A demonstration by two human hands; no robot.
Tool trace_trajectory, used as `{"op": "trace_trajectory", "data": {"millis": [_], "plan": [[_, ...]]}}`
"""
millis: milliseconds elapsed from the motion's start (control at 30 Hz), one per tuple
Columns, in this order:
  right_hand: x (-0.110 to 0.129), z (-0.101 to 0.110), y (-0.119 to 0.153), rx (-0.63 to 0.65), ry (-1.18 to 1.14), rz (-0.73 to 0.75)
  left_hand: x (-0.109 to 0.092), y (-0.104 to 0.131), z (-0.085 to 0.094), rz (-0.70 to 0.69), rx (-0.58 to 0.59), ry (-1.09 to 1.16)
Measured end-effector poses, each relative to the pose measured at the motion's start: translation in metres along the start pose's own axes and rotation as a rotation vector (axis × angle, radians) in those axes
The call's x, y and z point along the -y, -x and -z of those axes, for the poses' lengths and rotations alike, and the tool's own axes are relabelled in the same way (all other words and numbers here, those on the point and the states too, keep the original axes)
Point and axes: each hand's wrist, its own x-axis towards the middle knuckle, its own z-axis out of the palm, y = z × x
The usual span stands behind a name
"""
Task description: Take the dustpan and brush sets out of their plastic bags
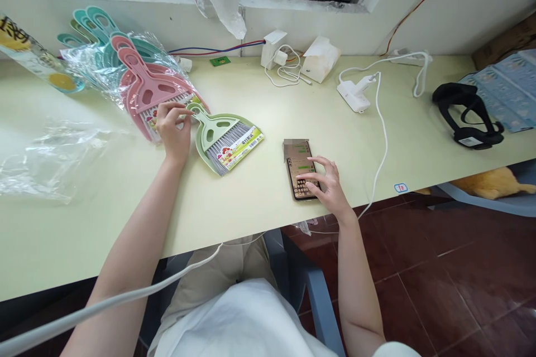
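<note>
My left hand (174, 129) is closed in a pinch at the handle end of a small green dustpan and brush set (218, 129). The set lies on the table, its grey bristles wrapped in a printed label. Just behind that hand are pink dustpan and brush sets (154, 92) in clear plastic. My right hand (333, 189) is over a smartphone (299, 164) that lies face up, with a chat and keyboard on its lit screen. Its fingers are spread at the screen and are not wrapped round the phone; whether the fingertips touch it I cannot tell.
Teal dustpan sets (98, 28) in plastic stand against the wall. Clear plastic wrap (54, 162) lies at left. A white charger (355, 95) with a cable, a black head strap (469, 114) and a blue patterned box (506, 89) are to the right. A white cable (138, 293) crosses my left arm.
</note>
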Motion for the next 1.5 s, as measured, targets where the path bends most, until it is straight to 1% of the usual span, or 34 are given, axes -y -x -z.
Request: {"op": "trace_trajectory", "data": {"millis": [200, 267, 400, 633, 767, 867, 1000, 1067, 1167, 1333, 1400, 1500], "plan": [[0.0002, -0.001, -0.0003, 0.009, 0.006, 0.014, 0.0029, 0.0, -0.0003, -0.039, -0.012, 0.004], [0.0006, -0.0006, -0.0001, -0.029, 0.002, 0.001, 0.003, 0.0001, -0.0008, -0.049, -0.024, -0.004], [-0.0003, -0.0008, 0.0002, -0.169, 0.003, -0.04, 0.0017, 0.0002, -0.0012, -0.036, -0.018, -0.024], [-0.0026, -0.0018, 0.0003, -0.242, 0.016, -0.064, 0.001, -0.0003, -0.0002, 0.032, 0.01, 0.003], [0.0024, 0.0022, 0.0019, -0.304, -0.032, -0.118, 0.0012, -0.0004, -0.0007, 0.018, -0.002, 0.008], [0.0039, 0.0033, 0.0023, -0.301, -0.05, -0.116, 0.0018, -0.0001, -0.0012, -0.014, -0.013, -0.016], [-0.0013, -0.0002, 0.0002, -0.195, -0.001, -0.066, 0.0026, 0.0003, -0.001, -0.047, -0.021, -0.019], [-0.0037, -0.0017, -0.0005, -0.173, 0.019, -0.058, 0.0026, 0.0004, -0.0008, -0.045, -0.019, -0.007], [-0.0032, -0.0012, 0.0005, -0.222, 0.021, -0.06, 0.0024, 0.0003, -0.0006, -0.026, -0.009, -0.011], [0.0023, 0.0019, 0.0038, -0.371, -0.003, -0.135, 0.0031, 0.0003, -0.0011, -0.034, -0.01, -0.011], [0.003, 0.0019, 0.0041, -0.392, -0.016, -0.151, 0.0034, 0.0004, -0.0012, -0.038, -0.01, -0.008], [0.0026, 0.0015, 0.0039, -0.389, -0.034, -0.15, 0.0033, 0.0005, -0.0011, -0.047, -0.019, -0.011]]}}
